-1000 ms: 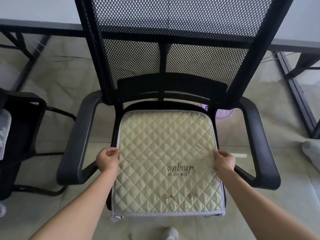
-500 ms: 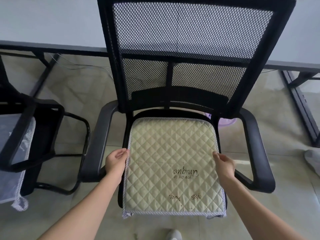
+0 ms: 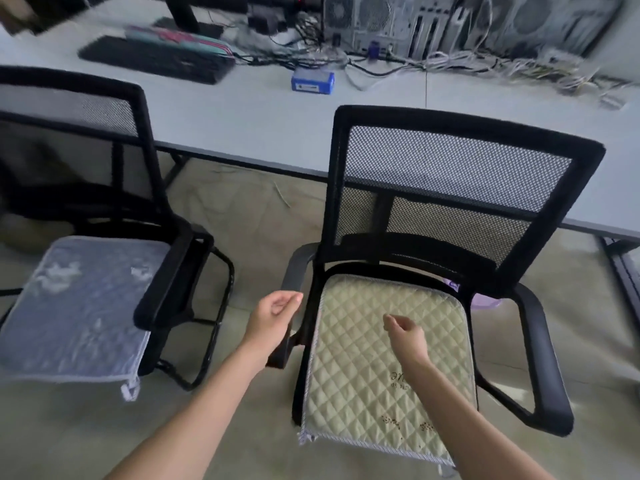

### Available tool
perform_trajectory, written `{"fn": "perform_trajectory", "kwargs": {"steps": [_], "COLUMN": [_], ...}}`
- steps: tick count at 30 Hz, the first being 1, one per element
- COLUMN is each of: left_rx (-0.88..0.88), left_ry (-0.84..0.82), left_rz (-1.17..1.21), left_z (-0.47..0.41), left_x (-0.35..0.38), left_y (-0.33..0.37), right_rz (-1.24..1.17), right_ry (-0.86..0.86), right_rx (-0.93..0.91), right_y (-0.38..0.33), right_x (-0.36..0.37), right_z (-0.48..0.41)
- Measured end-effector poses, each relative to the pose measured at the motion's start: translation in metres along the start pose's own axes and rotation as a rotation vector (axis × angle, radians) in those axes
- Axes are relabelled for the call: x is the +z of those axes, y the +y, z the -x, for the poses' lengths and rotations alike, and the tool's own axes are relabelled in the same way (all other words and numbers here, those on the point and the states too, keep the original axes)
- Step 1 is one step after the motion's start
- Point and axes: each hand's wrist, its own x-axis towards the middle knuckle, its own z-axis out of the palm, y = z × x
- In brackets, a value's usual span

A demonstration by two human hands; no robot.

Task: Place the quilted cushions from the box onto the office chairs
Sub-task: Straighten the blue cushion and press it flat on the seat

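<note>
A pale yellow quilted cushion (image 3: 360, 368) lies flat on the seat of the black mesh office chair (image 3: 450, 188) in front of me. A grey-blue quilted cushion (image 3: 76, 306) lies on the seat of a second black mesh chair (image 3: 104, 140) at the left. My left hand (image 3: 273, 318) hovers over the near chair's left armrest, fingers loosely curled, holding nothing. My right hand (image 3: 403, 334) hangs above the yellow cushion, fingers loosely curled, also with nothing in it. No box is in view.
A long white desk (image 3: 263, 116) runs behind both chairs, carrying a black keyboard (image 3: 156, 58), a small blue box (image 3: 312, 82), computer towers (image 3: 450, 22) and tangled cables. Black desk legs (image 3: 623, 271) stand at the right. Beige tiled floor lies between the chairs.
Both hands have let go of the yellow cushion's side edges and lifted off it. The view has risen and swung left, bringing the second chair with its grey-blue cushion and the desktop into sight.
</note>
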Motion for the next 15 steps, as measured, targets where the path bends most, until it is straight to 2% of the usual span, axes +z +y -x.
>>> {"fn": "perform_trajectory", "kwargs": {"steps": [7,15], "left_rx": [-0.026,-0.111], "left_ry": [0.154,0.324], "left_rz": [-0.021,-0.028], "left_z": [0.002,0.004], "left_x": [-0.159,-0.363], "left_y": [-0.004,-0.050], "right_rz": [0.042,0.072], "right_ry": [-0.076,-0.106], "right_rx": [-0.089,-0.147], "right_y": [-0.048,-0.070], "right_x": [0.099,0.261], "right_z": [0.062,0.139]}}
